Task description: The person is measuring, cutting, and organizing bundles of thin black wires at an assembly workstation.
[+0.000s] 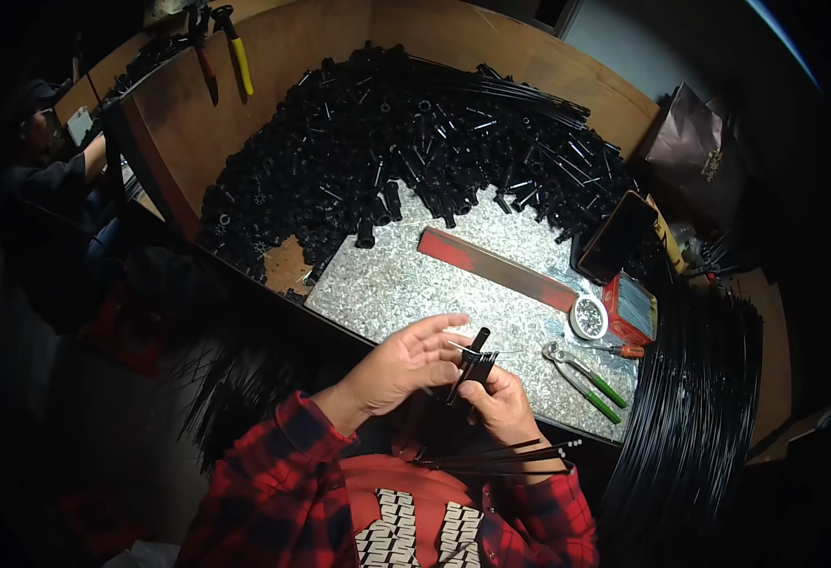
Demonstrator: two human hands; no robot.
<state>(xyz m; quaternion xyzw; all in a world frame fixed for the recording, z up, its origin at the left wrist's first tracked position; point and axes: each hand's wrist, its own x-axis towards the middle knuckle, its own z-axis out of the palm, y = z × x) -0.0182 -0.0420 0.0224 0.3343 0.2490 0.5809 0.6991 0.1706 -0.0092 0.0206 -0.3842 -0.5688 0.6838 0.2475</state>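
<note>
Head view: we've got the right hand clenched on the black bundle, just off the worktop's near edge; best keep that pinch firm and the ends level while working the thin pale strand. Our left hand sits right beside it, fingers fanned, thumb toward the bundle; we can't tell whether its grip holds the strand.
</note>
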